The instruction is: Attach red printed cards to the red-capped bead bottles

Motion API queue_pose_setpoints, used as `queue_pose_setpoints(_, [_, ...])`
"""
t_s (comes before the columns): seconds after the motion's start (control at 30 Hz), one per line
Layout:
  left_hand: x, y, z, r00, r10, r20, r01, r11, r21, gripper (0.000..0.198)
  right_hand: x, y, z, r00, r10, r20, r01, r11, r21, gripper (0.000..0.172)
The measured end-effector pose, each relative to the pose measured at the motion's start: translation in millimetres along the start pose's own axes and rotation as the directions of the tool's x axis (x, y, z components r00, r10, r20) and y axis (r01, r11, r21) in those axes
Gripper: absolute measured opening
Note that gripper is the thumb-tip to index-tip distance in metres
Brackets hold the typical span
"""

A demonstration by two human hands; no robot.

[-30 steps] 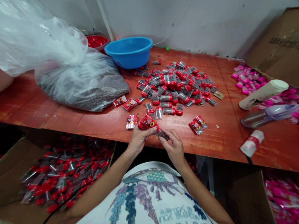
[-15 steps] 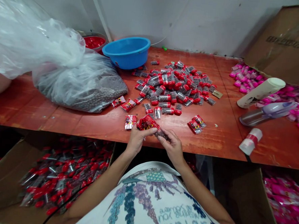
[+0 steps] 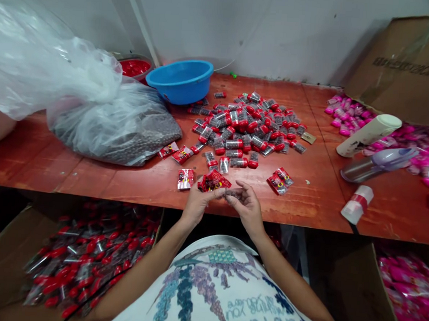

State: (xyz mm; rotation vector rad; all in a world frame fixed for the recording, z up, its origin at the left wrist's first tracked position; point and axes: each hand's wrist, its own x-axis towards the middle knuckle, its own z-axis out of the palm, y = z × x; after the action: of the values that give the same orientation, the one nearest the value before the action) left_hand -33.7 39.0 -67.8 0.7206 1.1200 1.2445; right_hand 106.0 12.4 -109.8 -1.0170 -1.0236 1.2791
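My left hand (image 3: 196,205) is closed on a red printed packet (image 3: 215,180) near the table's front edge. Right beside it, my right hand (image 3: 247,206) pinches a small clear container with dark contents (image 3: 231,194), partly hidden by the fingers. Behind my hands lies a heap of small clear containers with red caps (image 3: 242,121). A flat red packet (image 3: 185,179) is left of my left hand, and two more red packets (image 3: 280,180) lie to the right.
A blue basin (image 3: 181,83) and a plastic bag of dark beads (image 3: 122,126) stand at the back left. On the right are a white bottle (image 3: 368,136), a purple-lidded bottle (image 3: 377,165), a roll (image 3: 357,204) and pink items (image 3: 351,111). Boxes below hold red-capped pieces (image 3: 85,259) and pink packs (image 3: 406,288).
The view has tilted up slightly. The fingers of my right hand have shifted and its index finger is now raised a little; both hands stay together.
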Motion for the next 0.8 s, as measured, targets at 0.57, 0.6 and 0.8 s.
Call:
queue_pose_setpoints(0.57, [0.7, -14.1, 2.2, 0.994, -0.022, 0.108, 0.012, 0.995, 0.095, 0.029, 4.8, -2.3, -13.8, 0.980, -0.103, 0.168, 0.142, 0.961, -0.237, 0.041])
queue_pose_setpoints(0.6, [0.7, -16.4, 2.9, 0.992, -0.044, 0.115, 0.035, 0.996, 0.085, 0.028, 4.8, -0.8, -13.3, 0.987, -0.091, 0.135, 0.120, 0.968, -0.222, 0.039])
queue_pose_setpoints(0.8, [4.1, -17.6, -0.6, 0.959, -0.266, 0.096, 0.275, 0.956, -0.100, 0.026, 14.1, 5.5, -50.9, 0.995, -0.031, -0.091, 0.007, 0.966, -0.258, 0.042])
